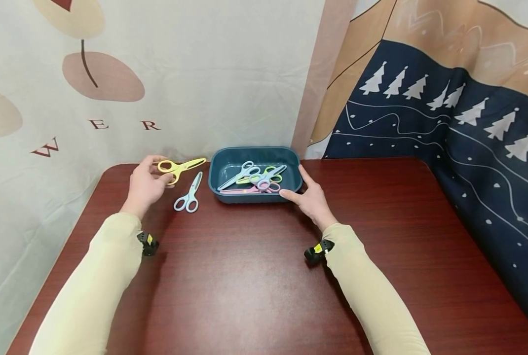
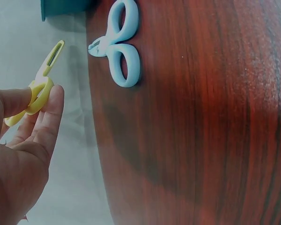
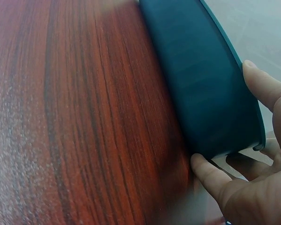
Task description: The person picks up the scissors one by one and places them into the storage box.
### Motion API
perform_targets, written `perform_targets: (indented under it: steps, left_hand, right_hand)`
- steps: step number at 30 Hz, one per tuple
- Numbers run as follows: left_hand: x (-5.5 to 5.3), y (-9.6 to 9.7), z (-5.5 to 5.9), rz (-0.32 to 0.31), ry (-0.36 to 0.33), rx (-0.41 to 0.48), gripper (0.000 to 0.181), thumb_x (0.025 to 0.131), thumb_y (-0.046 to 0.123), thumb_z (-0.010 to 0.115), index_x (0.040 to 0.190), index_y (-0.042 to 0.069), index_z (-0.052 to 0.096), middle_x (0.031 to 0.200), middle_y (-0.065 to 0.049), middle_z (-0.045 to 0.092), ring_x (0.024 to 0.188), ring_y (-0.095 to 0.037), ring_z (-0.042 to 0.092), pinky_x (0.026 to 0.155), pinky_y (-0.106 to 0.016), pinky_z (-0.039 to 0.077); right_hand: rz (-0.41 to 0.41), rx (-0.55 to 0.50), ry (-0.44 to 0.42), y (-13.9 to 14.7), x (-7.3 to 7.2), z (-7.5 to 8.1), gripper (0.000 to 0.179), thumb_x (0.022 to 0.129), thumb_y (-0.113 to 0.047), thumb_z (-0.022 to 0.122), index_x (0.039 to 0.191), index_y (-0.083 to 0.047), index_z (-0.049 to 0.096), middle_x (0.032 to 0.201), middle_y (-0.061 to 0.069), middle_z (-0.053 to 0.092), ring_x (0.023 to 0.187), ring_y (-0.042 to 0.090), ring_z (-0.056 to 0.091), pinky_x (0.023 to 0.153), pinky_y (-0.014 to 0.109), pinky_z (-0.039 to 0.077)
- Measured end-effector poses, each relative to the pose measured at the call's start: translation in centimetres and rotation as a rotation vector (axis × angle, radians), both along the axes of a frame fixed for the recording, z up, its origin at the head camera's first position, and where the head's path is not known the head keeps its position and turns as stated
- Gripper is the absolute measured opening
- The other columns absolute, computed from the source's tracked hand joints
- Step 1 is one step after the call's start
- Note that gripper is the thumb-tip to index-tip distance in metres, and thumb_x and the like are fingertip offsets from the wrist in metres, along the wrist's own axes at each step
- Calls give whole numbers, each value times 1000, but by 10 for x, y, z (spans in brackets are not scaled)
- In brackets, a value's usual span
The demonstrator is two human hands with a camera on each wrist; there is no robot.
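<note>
Yellow scissors (image 1: 178, 169) are pinched by their handles between the thumb and fingers of my left hand (image 1: 141, 186), blades pointing right toward the bin. In the left wrist view the scissors (image 2: 45, 90) show above the table surface. Just right of that hand, light blue scissors (image 1: 193, 192) lie on the table, handles toward me. A dark teal plastic bin (image 1: 246, 198) holds several scissors in blue, green, pink and purple, piled together. My right hand (image 1: 312, 201) grips the bin's right end, thumb at the front rim and fingers around the side, as the right wrist view also shows.
The dark red wooden table (image 1: 246, 276) ends at a back edge right behind the bin. A pale printed curtain (image 1: 219, 74) hangs behind it, and a navy cloth with white trees (image 1: 406, 118) hangs on the right. Each wrist carries a small black camera (image 1: 319, 250).
</note>
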State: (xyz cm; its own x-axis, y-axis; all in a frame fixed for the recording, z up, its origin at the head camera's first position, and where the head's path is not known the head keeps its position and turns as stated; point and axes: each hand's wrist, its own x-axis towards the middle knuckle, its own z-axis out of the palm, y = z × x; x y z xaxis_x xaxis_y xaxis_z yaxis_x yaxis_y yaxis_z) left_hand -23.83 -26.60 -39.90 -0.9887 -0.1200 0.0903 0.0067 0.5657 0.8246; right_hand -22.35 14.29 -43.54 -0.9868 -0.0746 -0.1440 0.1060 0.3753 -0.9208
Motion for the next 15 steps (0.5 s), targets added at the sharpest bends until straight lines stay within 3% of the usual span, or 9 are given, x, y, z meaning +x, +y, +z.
perform_targets:
  steps: [15]
  left_hand:
    - [2,-2,9,-32,19,79,50,97,-7,64,143,-5,46,120,-29,61,76,6,64,74,-24,62]
  right_hand:
    - [-5,6,-8,0,0,2,99,90,-35,82,167,-29,20,171,8,25,152,30,35,119,44,38]
